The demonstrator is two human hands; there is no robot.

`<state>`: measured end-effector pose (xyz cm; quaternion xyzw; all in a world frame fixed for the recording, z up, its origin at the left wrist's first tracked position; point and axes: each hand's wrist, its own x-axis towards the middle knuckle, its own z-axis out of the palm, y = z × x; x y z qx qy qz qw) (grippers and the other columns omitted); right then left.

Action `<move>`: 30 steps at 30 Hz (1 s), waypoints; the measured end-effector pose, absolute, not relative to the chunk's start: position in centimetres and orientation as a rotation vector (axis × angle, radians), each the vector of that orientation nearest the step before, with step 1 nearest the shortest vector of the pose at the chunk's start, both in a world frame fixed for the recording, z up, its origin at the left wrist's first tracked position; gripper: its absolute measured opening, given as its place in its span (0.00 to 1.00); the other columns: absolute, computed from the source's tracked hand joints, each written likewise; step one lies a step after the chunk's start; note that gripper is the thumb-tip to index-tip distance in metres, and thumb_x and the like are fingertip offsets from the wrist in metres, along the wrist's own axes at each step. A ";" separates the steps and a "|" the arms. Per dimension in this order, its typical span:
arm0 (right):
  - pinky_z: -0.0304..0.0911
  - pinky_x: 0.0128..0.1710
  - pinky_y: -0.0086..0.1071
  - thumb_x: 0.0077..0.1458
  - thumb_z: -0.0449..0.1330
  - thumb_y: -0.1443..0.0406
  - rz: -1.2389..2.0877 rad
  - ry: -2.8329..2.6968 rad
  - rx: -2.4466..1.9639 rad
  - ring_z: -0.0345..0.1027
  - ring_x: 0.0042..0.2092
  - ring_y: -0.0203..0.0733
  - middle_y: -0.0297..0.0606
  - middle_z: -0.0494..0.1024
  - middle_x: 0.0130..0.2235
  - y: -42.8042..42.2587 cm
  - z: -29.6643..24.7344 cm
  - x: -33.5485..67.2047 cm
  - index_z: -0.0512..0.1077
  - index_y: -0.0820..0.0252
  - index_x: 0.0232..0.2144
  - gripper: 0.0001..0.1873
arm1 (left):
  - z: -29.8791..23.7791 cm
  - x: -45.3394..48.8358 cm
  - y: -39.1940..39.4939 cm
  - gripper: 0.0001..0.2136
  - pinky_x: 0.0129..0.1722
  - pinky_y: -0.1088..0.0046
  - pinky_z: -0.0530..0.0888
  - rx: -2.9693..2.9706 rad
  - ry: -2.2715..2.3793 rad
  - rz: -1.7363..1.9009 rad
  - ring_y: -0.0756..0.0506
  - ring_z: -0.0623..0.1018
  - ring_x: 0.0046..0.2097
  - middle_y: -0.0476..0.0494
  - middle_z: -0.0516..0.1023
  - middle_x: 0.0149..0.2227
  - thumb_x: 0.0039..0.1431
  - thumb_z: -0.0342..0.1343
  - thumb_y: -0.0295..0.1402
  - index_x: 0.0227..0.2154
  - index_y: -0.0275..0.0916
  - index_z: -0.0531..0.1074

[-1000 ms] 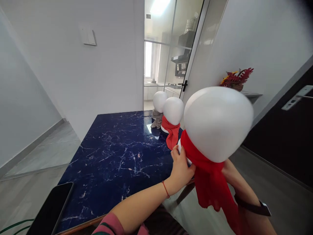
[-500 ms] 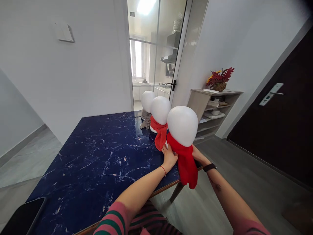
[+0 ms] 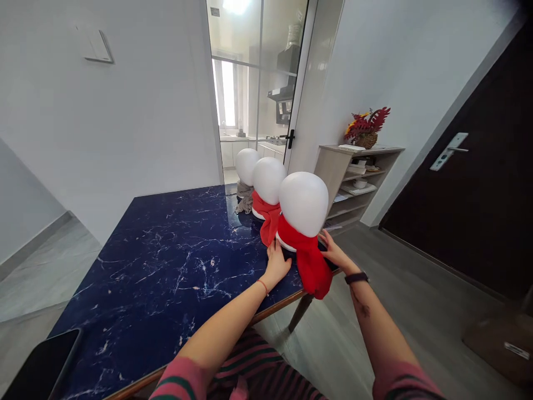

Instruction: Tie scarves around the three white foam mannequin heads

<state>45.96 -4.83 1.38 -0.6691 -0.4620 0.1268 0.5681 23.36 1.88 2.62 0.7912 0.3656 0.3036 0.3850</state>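
The nearest white foam head [image 3: 303,203] stands upright on the right edge of the dark blue bench [image 3: 175,266], with a red scarf [image 3: 310,264] around its neck that hangs over the edge. The left hand [image 3: 277,261] lies open beside its base, fingers touching it. The right hand [image 3: 333,253] is open at the other side, holding nothing. Two more heads [image 3: 266,180] stand in a row behind it.
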 end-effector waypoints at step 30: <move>0.62 0.43 0.29 0.60 0.53 0.65 0.201 -2.115 -1.431 0.68 0.42 0.37 0.36 0.70 0.43 -5.3 1.2 10.9 0.69 0.56 0.44 0.11 | 1.4 -6.9 -2.4 0.16 0.33 0.73 0.69 1.754 1.264 1.118 0.48 0.73 0.30 0.47 0.76 0.29 0.51 0.51 0.41 0.37 0.37 0.74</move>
